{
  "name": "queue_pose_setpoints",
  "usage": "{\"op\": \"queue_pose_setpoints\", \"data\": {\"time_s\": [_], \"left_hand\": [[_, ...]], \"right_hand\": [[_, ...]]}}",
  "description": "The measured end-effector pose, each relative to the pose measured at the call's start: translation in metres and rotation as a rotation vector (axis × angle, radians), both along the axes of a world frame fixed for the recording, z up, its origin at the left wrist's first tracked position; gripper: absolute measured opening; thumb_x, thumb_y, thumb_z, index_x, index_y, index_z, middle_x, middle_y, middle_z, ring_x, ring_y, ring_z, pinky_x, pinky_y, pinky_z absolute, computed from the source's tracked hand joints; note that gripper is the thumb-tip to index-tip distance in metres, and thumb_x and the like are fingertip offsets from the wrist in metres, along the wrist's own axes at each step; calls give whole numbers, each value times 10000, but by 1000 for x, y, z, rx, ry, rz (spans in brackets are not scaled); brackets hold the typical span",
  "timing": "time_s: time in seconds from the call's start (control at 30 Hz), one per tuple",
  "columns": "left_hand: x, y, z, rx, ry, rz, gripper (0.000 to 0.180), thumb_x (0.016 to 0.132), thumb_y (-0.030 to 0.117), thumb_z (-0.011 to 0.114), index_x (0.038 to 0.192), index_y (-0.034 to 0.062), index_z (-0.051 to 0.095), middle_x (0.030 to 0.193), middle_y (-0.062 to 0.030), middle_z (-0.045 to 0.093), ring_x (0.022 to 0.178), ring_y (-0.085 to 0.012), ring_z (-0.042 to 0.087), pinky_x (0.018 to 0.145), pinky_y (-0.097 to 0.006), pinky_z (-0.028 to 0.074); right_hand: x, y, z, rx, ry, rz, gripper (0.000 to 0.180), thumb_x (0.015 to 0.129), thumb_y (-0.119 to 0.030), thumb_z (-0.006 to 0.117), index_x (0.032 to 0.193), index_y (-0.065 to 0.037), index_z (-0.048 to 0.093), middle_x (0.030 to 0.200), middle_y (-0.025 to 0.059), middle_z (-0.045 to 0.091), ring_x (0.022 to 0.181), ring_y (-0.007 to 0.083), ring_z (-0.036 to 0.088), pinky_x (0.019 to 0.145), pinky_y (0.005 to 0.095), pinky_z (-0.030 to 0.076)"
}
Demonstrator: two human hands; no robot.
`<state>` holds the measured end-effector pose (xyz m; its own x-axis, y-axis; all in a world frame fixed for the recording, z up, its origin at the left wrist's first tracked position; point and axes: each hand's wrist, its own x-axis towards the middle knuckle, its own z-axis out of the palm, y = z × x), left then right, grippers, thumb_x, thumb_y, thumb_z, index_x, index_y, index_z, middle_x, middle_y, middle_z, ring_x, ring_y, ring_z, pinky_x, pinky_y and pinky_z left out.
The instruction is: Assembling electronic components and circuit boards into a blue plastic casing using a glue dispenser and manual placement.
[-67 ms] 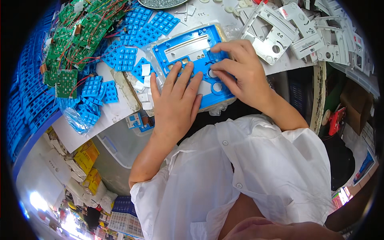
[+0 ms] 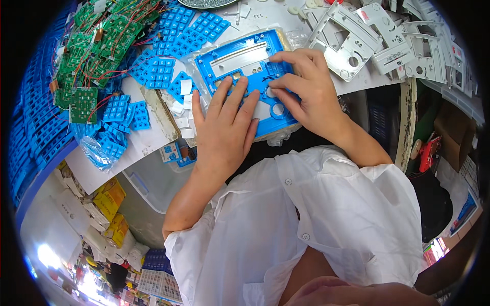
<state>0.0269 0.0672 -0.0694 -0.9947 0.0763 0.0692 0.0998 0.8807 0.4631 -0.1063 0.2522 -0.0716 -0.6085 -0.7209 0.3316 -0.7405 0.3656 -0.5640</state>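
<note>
A blue plastic casing [image 2: 284, 122], its ribbed inner side facing up, lies on a plastic-wrapped pad at the table's near edge. My left hand [image 2: 222, 133] rests flat on the casing's left half, fingers spread, over several small openings. At the right side my right hand [image 2: 317, 97] is closed, thumb and fingertips drawn together by a round opening [image 2: 269, 92]. Whatever those fingertips pinch is too small or hidden to name. A silver-white panel [image 2: 240, 59] shows through the long window at the casing's far side.
Green circuit boards [image 2: 104, 53] with red wires are heaped at the far left, beside blue keypads [image 2: 162, 73] and stacked blue parts [image 2: 38, 112]. White plastic housings [image 2: 352, 46] pile up at the far right. Small white pieces [image 2: 185, 86] lie left of the casing. A metal dish [image 2: 206, 3] stands behind.
</note>
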Motion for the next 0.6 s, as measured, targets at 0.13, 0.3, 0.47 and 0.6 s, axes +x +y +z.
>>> {"op": "queue_pose_setpoints", "data": {"time_s": [0.13, 0.3, 0.47, 0.6], "left_hand": [[0, -2, -2, 10, 5, -11, 550, 863, 119, 748, 1382, 141, 571, 1534, -93, 498, 1436, -337, 443, 1175, -669, 185], [0, -2, -3, 8, 12, -12, 524, 864, 136, 745, 1365, 151, 591, 1521, -94, 503, 1427, -334, 444, 1160, -681, 204], [-3, 0, -1, -41, 25, -24, 518, 850, 124, 749, 1340, 249, 635, 1480, -119, 517, 1395, -355, 458, 1151, -679, 232], [-11, 0, 6, -104, 11, -53, 549, 807, 111, 755, 1314, 294, 654, 1416, -123, 528, 1354, -347, 469, 1136, -685, 257]], "right_hand": [[4, -4, -6, 34, -15, -50, 122, 754, -58, 786, 843, -65, 703, 1284, 98, 638, 1166, 389, 492, 982, 448, 451], [5, -8, -4, 64, -51, -74, 137, 760, -54, 762, 821, -79, 642, 1309, 99, 617, 1196, 424, 450, 1013, 478, 409], [8, -8, -5, 87, -51, -93, 128, 767, -58, 756, 828, -78, 644, 1318, 103, 606, 1193, 433, 446, 1029, 488, 394], [0, -7, 0, 130, -3, -33, 125, 772, -70, 757, 847, -78, 657, 1305, 105, 604, 1200, 425, 455, 1018, 495, 412]]}}
